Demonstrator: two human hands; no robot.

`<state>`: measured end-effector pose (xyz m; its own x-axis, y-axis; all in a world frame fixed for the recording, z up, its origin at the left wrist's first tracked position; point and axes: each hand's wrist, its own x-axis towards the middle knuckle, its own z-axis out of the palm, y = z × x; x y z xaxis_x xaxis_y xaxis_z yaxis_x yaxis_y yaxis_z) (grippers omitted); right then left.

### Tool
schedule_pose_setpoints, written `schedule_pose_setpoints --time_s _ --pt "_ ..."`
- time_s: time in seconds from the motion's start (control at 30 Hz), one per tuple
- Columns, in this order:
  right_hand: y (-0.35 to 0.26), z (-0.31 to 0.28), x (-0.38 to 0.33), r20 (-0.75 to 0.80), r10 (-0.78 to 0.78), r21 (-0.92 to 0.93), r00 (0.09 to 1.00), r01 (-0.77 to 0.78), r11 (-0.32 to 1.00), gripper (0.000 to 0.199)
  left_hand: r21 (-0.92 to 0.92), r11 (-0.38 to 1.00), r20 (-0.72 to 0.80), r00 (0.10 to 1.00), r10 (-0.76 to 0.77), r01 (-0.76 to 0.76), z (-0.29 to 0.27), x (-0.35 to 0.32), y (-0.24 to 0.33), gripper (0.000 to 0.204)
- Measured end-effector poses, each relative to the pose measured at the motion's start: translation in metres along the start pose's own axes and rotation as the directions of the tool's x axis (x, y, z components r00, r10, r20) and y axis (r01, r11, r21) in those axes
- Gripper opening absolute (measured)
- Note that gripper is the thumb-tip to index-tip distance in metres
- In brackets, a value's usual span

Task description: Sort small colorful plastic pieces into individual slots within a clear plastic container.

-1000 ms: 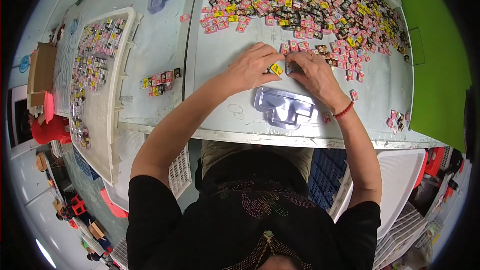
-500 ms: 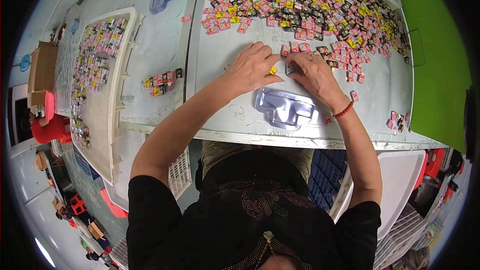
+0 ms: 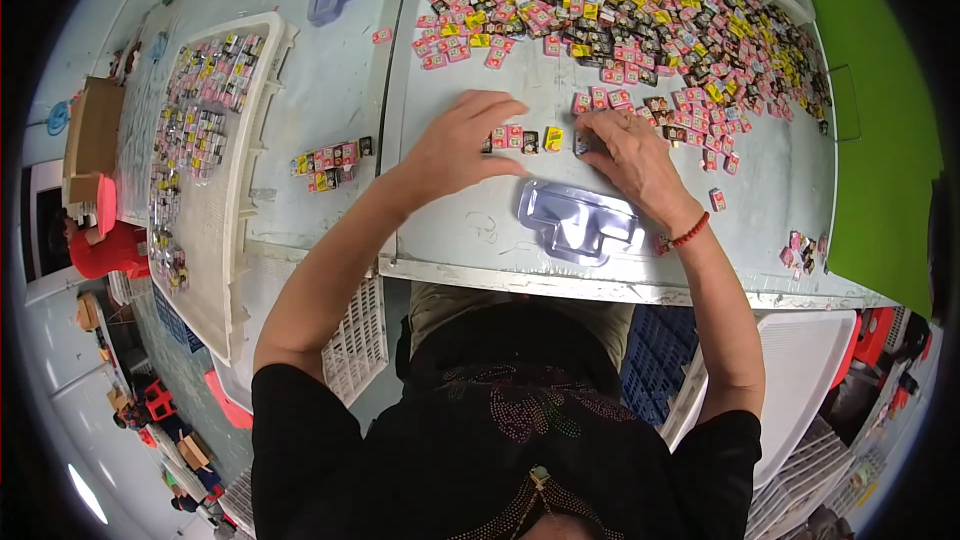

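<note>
At a pale table (image 3: 760,175), a worker's left hand (image 3: 455,145) spreads wide, apparently gripping nothing; the right hand (image 3: 635,160) curls in, thumb near fingers, its hold unclear. A clear shell (image 3: 575,215) sits at the right hand's seven o'clock. A stray left thumb could skew the row of boxes (image 3: 508,136) lying between that thumb and its fingers. A yellow box (image 3: 553,139) lies just past those fingertips, at three o'clock; a dark box (image 3: 582,144) sits at the right hand's nine.

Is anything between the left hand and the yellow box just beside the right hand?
Yes: in the same short row, pink boxes and a black box lie between the left hand and the yellow box.
</note>
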<state>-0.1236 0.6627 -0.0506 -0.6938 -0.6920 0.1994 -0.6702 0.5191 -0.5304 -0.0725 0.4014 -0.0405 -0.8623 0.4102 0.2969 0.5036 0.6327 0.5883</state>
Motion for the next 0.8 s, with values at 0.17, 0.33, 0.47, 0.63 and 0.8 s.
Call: schedule_pose_setpoints --time_s 0.17,0.33,0.47,0.63,0.8 --pt "-0.008 0.004 0.008 0.040 -0.003 0.048 0.999 0.001 0.999 0.040 0.040 0.997 -0.009 0.998 -0.065 0.065 -0.015 -0.038 -0.021 0.054" --pt "-0.014 0.013 0.010 0.040 -0.020 0.026 0.999 0.019 0.999 0.044 -0.029 0.996 -0.004 0.996 -0.088 0.088 -0.002 -0.030 -0.024 0.049" --pt "-0.018 0.015 0.006 -0.038 0.005 0.051 0.999 -0.003 0.999 0.052 -0.042 0.996 -0.084 0.993 -0.084 0.081 0.001 -0.028 -0.020 0.046" --pt "-0.021 0.017 0.012 0.010 -0.001 -0.005 1.000 0.001 1.000 0.055 -0.030 0.996 -0.089 0.992 -0.087 0.084 0.001 -0.029 -0.020 0.043" --pt "-0.020 0.020 0.018 0.135 0.077 -0.012 0.988 -0.076 0.997 0.054 -0.045 0.995 -0.039 0.996 -0.086 0.084 0.006 -0.024 -0.025 0.043"
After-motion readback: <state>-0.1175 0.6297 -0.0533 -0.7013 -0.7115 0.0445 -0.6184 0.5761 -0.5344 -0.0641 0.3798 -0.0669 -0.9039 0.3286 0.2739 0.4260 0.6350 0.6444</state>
